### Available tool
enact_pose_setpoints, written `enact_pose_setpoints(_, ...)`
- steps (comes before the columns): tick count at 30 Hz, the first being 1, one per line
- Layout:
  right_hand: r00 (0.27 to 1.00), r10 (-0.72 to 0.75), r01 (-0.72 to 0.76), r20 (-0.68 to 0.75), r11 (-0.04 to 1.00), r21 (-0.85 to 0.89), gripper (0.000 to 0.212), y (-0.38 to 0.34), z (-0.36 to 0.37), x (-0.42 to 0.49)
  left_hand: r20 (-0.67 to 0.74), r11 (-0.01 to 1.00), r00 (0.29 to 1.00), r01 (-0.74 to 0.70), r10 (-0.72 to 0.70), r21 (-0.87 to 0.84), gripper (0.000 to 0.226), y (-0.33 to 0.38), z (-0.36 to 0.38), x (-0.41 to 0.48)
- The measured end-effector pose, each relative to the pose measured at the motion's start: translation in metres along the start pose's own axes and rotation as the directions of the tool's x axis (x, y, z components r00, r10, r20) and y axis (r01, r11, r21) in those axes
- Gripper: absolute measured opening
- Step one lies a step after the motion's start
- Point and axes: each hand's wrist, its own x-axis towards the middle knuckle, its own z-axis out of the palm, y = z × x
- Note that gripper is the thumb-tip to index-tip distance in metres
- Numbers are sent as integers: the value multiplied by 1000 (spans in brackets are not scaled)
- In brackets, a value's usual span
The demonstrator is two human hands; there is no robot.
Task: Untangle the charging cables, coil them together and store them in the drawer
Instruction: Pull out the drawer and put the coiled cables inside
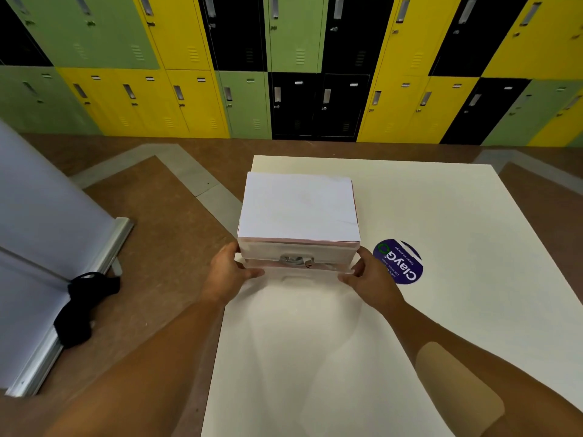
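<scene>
Left grip (232,266) and right grip (367,272) pinch the two front corners of the drawer (328,265), with thumbs low on its clear front panel and fingers curled round its sides, at the near part of a white surface (441,216). Holding both corners at once appears meant to keep the drawer square, so that it slides straight rather than jamming.

Between the grips, the charging cables (295,259) lie inside as a pale bundle just behind the front panel. How neatly they are coiled, and which way the bundle runs, cannot be made out.

The drawer's long axis stretches left to right from one grip to the other. Its front faces the person, and its travel runs away from the grips into the white cabinet (298,209) directly beyond them. It stands only slightly out, so the storing step looks nearly finished, with an inward push left to make.

A round purple sticker (399,261) lies on the surface just right of the right grip. Green, yellow and black lockers (189,58) line the wall far beyond.
</scene>
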Motion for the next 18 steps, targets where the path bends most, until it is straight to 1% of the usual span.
enact_pose_setpoints(3,1000,14,-14,-10,1000,2,43,-3,0,5,-32,1000,999,-4,4,-8,54,4,3,1)
enact_pose_setpoints(6,999,23,-23,-29,1000,13,33,-6,1,10,-50,1000,999,0,0,-10,49,7,3,4)
enact_pose_setpoints(13,994,13,-19,-105,999,-48,32,-7,-1,16,-68,1000,998,16,-14,27,47,11,2,9)
enact_pose_setpoints(18,996,2,-8,-92,998,-55,31,-7,-2,15,-64,998,998,7,-3,65,48,14,2,10)
